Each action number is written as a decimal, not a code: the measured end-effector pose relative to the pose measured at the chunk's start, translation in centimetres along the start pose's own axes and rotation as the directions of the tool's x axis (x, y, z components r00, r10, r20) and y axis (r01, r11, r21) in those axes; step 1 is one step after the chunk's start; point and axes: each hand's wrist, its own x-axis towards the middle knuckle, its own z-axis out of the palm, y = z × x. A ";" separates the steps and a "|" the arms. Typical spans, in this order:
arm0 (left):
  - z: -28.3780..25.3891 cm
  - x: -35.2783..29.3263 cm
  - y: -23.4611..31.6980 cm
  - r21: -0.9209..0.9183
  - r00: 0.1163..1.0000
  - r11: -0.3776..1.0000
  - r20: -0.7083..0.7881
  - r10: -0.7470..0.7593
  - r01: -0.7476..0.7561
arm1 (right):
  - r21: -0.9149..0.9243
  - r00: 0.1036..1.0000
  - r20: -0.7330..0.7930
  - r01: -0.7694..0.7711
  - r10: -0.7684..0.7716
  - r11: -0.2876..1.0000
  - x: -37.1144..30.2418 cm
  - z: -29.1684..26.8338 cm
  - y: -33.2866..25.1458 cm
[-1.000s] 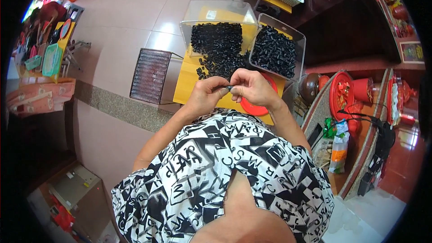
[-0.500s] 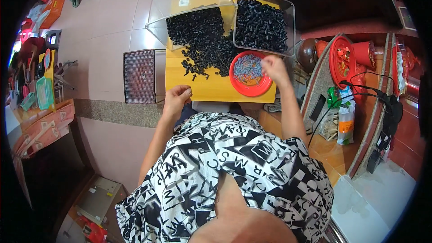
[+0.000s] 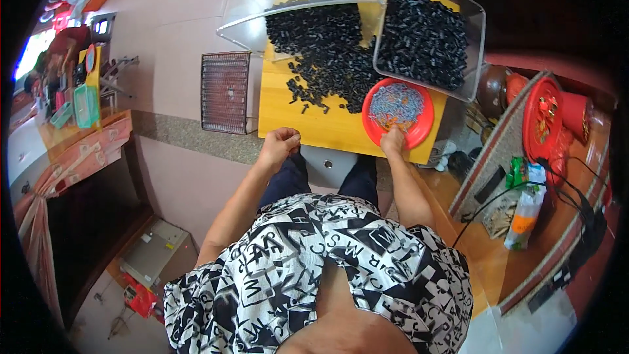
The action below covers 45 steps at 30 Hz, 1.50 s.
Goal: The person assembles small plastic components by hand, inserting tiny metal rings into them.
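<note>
A round red plate sits on the yellow table, heaped with small, thin, grey-blue metal pieces, perhaps screws or pins. Over its near rim reaches my right hand, fingertips drawn together at the pieces; anything between them is too small to see. By the table's near left edge, my left hand is closed in a pinch, and what it holds, if anything, I cannot make out. Beyond the plate lies a loose pile of short black tubular parts, spilling from a clear bin tipped on its side.
Another clear bin, full of the same black parts, stands at the table's far right. A dark slatted rack is left of the table. At right, a shelf holds a red dish, cables and packets. A grey stool shows between my legs.
My right hand has moved from the plate's right side to its near rim, fingers down at the metal pieces. My left hand keeps its pinch near the table edge. The whole view has shifted.
</note>
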 end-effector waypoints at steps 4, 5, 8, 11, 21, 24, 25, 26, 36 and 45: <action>-0.6 4.2 -0.9 0.091 0.992 0.996 -0.121 0.020 -0.009 | -0.073 0.990 0.086 0.118 -0.111 0.990 1.0 0.7 0.7; -0.8 5.6 -1.2 0.086 0.991 0.996 -0.129 0.021 -0.010 | -0.024 0.992 0.043 0.118 -0.117 0.993 0.9 0.8 0.7; -1.3 10.7 -2.5 0.228 0.956 0.960 -0.205 0.210 -0.162 | 0.067 0.992 -0.049 0.121 -0.117 0.990 0.4 1.0 1.3; -0.6 14.6 -1.9 0.447 0.863 0.875 -0.350 0.364 -0.188 | 0.172 0.997 -0.071 0.002 0.010 0.985 -0.2 1.2 1.7; 2.0 18.7 1.2 0.736 0.855 0.671 -0.401 0.328 0.088 | 0.648 0.984 0.176 -0.114 -0.003 0.754 -5.6 -1.1 0.9; 2.4 19.0 1.7 0.732 0.833 0.673 -0.435 0.342 0.106 | 0.669 0.985 0.140 -0.016 -0.105 0.744 -6.4 -2.6 0.1; 2.6 19.0 1.9 0.726 0.829 0.675 -0.453 0.329 0.129 | 0.668 0.985 0.137 -0.013 -0.105 0.744 -6.5 -2.7 0.1; 2.8 19.1 2.1 0.722 0.825 0.676 -0.468 0.316 0.151 | 0.677 0.981 0.144 0.000 -0.132 0.736 -6.7 -2.9 0.1; 2.3 15.9 1.6 -0.076 0.934 0.995 -0.355 0.039 -0.071 | 0.852 0.927 0.279 -0.118 -0.250 0.511 -8.5 -7.6 -5.3; 3.9 1.4 7.0 -0.787 0.876 0.599 0.386 0.289 0.149 | 0.986 0.824 0.040 0.057 -0.565 0.154 -12.9 -16.1 -13.8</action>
